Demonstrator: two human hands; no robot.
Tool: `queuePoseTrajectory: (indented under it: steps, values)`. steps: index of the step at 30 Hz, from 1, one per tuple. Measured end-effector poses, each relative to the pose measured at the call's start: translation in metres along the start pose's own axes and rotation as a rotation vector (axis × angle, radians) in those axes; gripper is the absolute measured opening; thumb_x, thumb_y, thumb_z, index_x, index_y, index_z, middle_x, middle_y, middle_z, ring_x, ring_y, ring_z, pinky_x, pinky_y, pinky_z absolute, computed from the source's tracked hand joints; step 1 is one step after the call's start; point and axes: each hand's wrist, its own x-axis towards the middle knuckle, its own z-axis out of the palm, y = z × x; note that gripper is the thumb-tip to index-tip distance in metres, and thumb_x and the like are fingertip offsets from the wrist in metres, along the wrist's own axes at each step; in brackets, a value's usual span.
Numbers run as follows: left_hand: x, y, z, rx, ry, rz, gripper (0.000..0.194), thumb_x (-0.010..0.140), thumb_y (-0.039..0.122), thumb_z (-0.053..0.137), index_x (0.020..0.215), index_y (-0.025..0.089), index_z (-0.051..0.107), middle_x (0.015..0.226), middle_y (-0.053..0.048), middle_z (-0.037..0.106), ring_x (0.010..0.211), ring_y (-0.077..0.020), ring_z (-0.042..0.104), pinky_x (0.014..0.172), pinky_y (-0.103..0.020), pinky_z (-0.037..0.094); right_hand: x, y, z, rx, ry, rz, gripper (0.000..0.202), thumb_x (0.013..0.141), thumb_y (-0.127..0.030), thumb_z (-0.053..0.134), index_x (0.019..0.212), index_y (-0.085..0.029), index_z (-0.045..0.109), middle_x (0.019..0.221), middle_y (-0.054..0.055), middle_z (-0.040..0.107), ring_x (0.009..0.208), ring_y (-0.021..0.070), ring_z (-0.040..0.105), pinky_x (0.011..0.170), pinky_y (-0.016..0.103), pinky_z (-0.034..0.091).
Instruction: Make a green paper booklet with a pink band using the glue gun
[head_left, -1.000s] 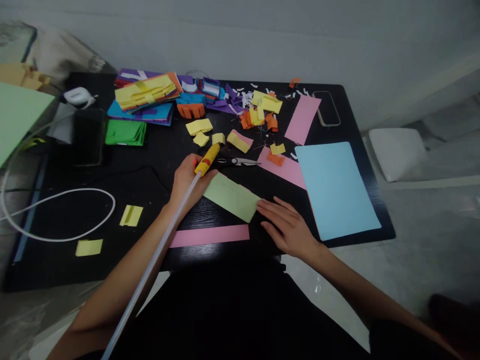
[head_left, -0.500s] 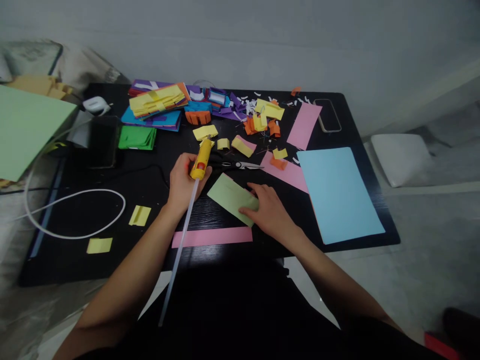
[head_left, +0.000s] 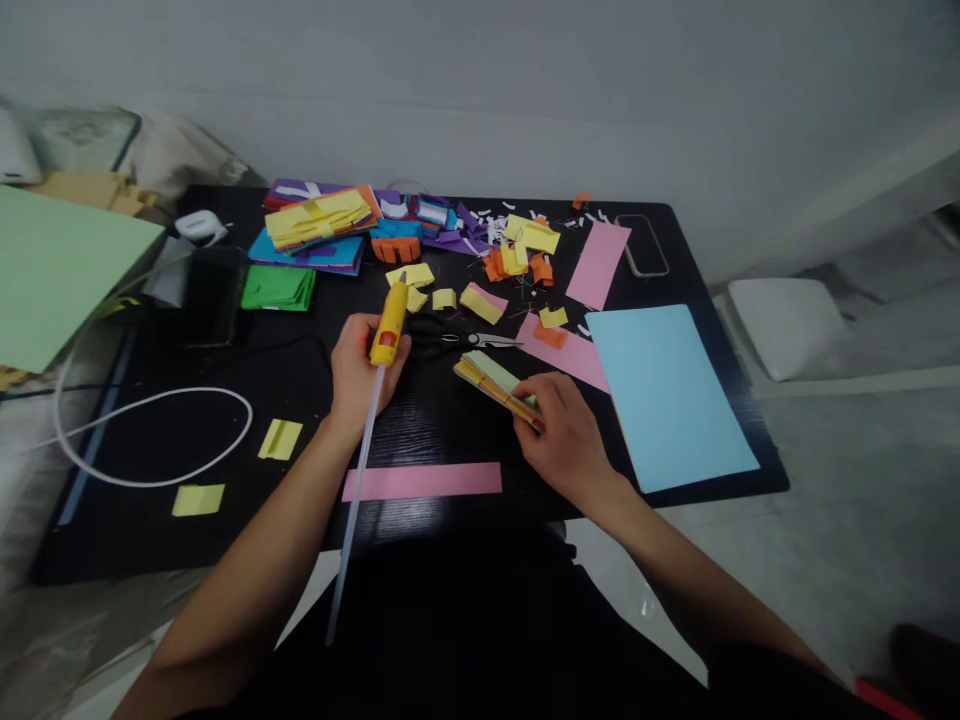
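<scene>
My left hand (head_left: 354,365) is closed around a yellow hot glue gun (head_left: 391,322), its nozzle pointing away from me. A long translucent glue stick (head_left: 361,475) sticks out of its back end toward my lap. In my right hand (head_left: 564,435) is a folded paper piece (head_left: 491,378), pale green on top with yellow and orange layers along its edge, tilted up from the table. Just beyond my hands lie scissors (head_left: 480,341) with black handles. A pink paper strip (head_left: 427,481) lies flat near the table's front edge.
Blue paper sheets (head_left: 671,395) lie at the right, with a phone (head_left: 642,246) behind them. Folded coloured papers (head_left: 322,220) and scraps (head_left: 517,255) cover the back. A white cable (head_left: 157,480) loops at the left, near small yellow pieces (head_left: 280,439).
My right hand has lifted and turned the green paper piece, so its layered edge now shows. The glue gun stays in my left hand, nearly unmoved. The view has shifted slightly.
</scene>
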Motion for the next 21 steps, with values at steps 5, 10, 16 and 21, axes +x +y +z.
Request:
queuePoseTrajectory:
  steps: [5, 10, 16, 21]
  values:
    - [0.000, -0.003, 0.003, 0.005, -0.010, 0.017, 0.022, 0.084, 0.036, 0.073, 0.095, 0.022, 0.059, 0.087, -0.001, 0.060, 0.079, -0.0184, 0.057, 0.072, -0.030, 0.045, -0.023, 0.006, 0.017, -0.190, -0.058, -0.036, 0.028, 0.089, -0.007, 0.063, 0.114, -0.017, 0.060, 0.110, 0.016, 0.064, 0.096, 0.0316, 0.061, 0.080, 0.046, 0.060]
    - [-0.001, -0.005, 0.004, 0.014, -0.011, 0.019, 0.022, 0.084, 0.036, 0.072, 0.095, 0.022, 0.060, 0.087, 0.000, 0.059, 0.078, -0.0178, 0.057, 0.071, -0.030, 0.043, -0.028, 0.004, 0.025, -0.153, -0.133, -0.026, 0.034, 0.096, -0.034, 0.073, 0.123, -0.017, 0.062, 0.113, 0.017, 0.063, 0.100, 0.0325, 0.061, 0.084, 0.049, 0.061]
    - [0.000, -0.006, 0.003, 0.019, -0.012, 0.019, 0.023, 0.083, 0.037, 0.072, 0.095, 0.022, 0.060, 0.087, 0.000, 0.059, 0.078, -0.0177, 0.057, 0.072, -0.030, 0.043, -0.021, 0.014, 0.015, -0.010, -0.131, -0.041, 0.030, 0.097, -0.032, 0.072, 0.122, -0.019, 0.064, 0.137, 0.019, 0.061, 0.132, 0.0369, 0.057, 0.108, 0.060, 0.054]
    - [0.000, -0.007, 0.003, 0.028, -0.023, 0.016, 0.024, 0.083, 0.039, 0.072, 0.095, 0.021, 0.061, 0.086, 0.000, 0.058, 0.078, -0.0179, 0.056, 0.071, -0.030, 0.043, -0.024, 0.016, 0.020, -0.002, -0.158, -0.002, 0.026, 0.099, -0.028, 0.068, 0.123, -0.019, 0.065, 0.142, 0.019, 0.061, 0.130, 0.0357, 0.061, 0.106, 0.058, 0.057]
